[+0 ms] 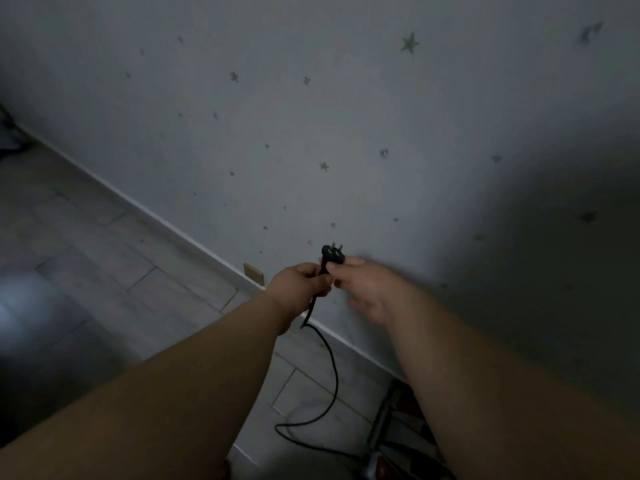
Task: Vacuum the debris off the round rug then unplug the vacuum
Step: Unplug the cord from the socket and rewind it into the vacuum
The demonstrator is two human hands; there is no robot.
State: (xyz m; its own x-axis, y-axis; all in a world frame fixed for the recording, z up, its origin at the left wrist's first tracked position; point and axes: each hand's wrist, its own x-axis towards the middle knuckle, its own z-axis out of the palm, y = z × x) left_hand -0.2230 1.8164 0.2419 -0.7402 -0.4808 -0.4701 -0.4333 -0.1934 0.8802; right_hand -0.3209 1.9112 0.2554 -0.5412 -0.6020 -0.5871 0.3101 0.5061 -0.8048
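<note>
The black plug is held up in front of the wall, just above the baseboard, with its two prongs pointing up and away toward the wall and its long axis roughly upright. Its cord runs down from it, curves over the floor in a loop and passes out of view at the near edge. At the near right a metal tube, probably part of the vacuum, is cut off by the right arm, and the reddish patch beside it is too dark to identify. The scene is dim and the star stickers are faint. The left hand is clenched around the cord just below the plug. The right hand pinches the plug body between thumb and fingers; its other fingers are blurred.
</note>
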